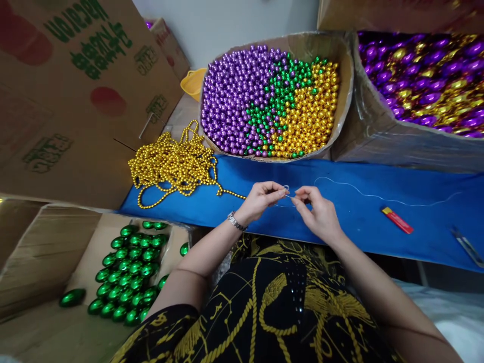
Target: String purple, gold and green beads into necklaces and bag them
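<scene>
At the bottom of the frame your lap shows in black cloth with a gold rope print, and to its left, low in the frame, an open carton (86, 262) holds green egg-shaped beads (126, 275). Just above the lap your two hands meet at the centre of the frame over the near edge of the blue table (340, 222). Your left hand (260, 199), with a watch at the wrist, has its fingers (280, 191) pinched shut on a thin clear thread (359, 190); your right hand (317, 209) pinches the same thread just beside it, fingertips nearly touching. From there the thread trails across the blue surface towards the right of the frame. A red lighter (397, 220) lies right of your hands, and scissors (468, 246) lie at the right edge. Left of centre, a heap of gold bead strands (174, 164) rests on the table. Farther back, upper centre, a box (342, 60) holds loose purple, green and gold beads, with another box (378, 131) of purple and gold beads at the upper right.
</scene>
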`<action>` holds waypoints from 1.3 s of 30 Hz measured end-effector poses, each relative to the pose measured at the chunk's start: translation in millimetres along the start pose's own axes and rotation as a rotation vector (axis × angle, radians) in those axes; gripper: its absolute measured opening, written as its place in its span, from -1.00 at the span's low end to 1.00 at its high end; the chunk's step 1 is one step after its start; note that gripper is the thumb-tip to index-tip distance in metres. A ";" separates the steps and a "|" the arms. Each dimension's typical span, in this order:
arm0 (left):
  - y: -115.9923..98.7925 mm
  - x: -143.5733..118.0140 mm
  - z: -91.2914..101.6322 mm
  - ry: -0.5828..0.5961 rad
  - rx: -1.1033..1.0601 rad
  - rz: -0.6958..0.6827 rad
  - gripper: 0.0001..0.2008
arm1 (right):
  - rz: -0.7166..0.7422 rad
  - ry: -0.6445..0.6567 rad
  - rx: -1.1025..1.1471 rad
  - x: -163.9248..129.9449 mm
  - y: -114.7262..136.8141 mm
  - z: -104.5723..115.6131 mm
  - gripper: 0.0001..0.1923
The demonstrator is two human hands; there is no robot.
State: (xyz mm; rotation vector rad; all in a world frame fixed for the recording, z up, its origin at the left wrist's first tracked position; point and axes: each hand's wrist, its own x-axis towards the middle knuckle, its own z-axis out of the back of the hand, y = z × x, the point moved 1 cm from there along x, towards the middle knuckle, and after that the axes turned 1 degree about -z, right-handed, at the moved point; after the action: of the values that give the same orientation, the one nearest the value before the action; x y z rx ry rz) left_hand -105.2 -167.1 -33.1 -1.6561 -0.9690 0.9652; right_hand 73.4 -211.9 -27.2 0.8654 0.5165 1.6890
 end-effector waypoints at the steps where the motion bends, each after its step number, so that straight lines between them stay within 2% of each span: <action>1: -0.7 -0.7 1.0 0.023 0.006 0.013 -0.67 | 0.033 0.005 -0.027 1.0 -1.7 2.1 -0.82; 7: -1.6 -5.1 2.8 0.100 0.119 0.049 -0.66 | 0.252 0.014 -0.141 19.3 -8.1 4.9 -0.83; 10: 0.8 -6.1 -1.5 0.153 0.038 0.116 -0.65 | 0.280 0.012 -0.126 26.3 -4.9 0.4 -0.82; 12: 2.4 -6.2 -5.0 0.108 -0.029 0.114 -0.65 | 0.277 -0.047 -0.132 25.9 -1.2 -1.9 -0.80; 16: 5.3 -5.6 -10.2 -0.029 -0.043 0.007 -0.65 | 0.273 -0.207 -0.245 13.2 4.2 -5.6 -0.76; 20: 7.3 -5.4 -11.0 -0.068 0.097 -0.145 -0.67 | 0.229 -0.180 -0.387 2.8 5.4 -12.4 -0.76; 22: 7.3 -6.3 -9.6 -0.062 0.201 -0.206 -0.69 | 0.183 -0.185 -0.349 2.5 7.0 -13.9 -0.76; 27: 2.5 -10.9 -7.3 -0.046 0.395 -0.325 -0.76 | 0.074 -0.184 -0.085 7.0 12.5 -15.2 -0.77; 30: 1.7 -11.5 -9.6 -0.068 0.473 -0.381 -0.76 | 0.088 -0.239 -0.117 7.9 11.0 -21.0 -0.80; 33: 5.7 -8.6 -12.2 -0.125 0.371 -0.313 -0.71 | 0.110 -0.321 -0.158 9.8 8.3 -27.6 -0.83; 35: 9.1 -5.6 -12.7 -0.126 0.236 -0.217 -0.67 | 0.000 -0.313 0.069 13.8 7.3 -28.0 -0.81; 37: 11.2 -2.7 -11.9 -0.088 0.180 -0.171 -0.66 | -0.207 -0.267 0.497 20.0 7.6 -24.3 -0.77; 39: 11.7 -0.3 -9.7 -0.062 0.234 -0.196 -0.67 | -0.408 -0.223 0.920 27.2 10.0 -17.7 -0.72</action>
State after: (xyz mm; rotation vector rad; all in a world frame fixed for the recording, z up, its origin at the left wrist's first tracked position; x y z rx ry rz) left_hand -94.6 -173.3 -42.1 -1.3184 -0.9987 0.9614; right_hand 50.3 -187.3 -23.7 1.4519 1.2589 0.9225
